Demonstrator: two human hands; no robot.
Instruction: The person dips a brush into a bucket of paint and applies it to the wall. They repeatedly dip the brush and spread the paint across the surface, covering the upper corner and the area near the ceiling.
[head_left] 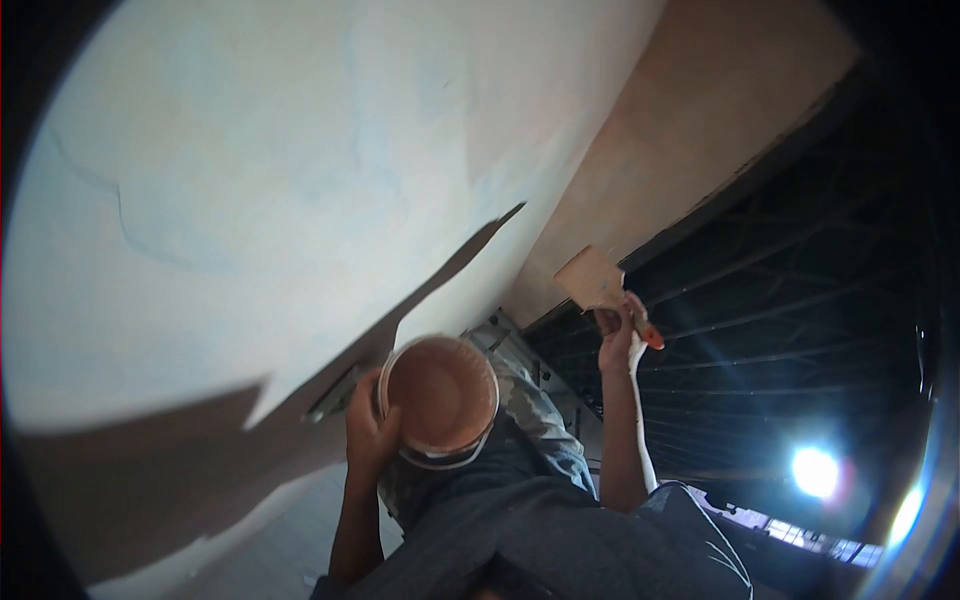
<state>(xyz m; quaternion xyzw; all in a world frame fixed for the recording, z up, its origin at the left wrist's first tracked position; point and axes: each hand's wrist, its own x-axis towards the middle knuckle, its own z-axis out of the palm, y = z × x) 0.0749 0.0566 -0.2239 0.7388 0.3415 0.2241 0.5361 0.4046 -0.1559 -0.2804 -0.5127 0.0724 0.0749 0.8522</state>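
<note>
My left hand is wrapped round the side of a round white bucket, thumb at its rim. Inside the bucket lies a smooth brownish-pink paste, and its wire handle hangs down on the near side. Raised to the right, my right hand grips a wide putty knife with an orange-ended handle. Tan material coats its flat blade, which points up and left, overlapping the tan wall strip in this view.
A large pale wall with bluish patches and a thin crack fills the left, crossed by shadows. Beside it runs a tan wall strip. Dark ribbed sheeting and a bright lamp are at right. Below the bucket show my paint-marked trousers.
</note>
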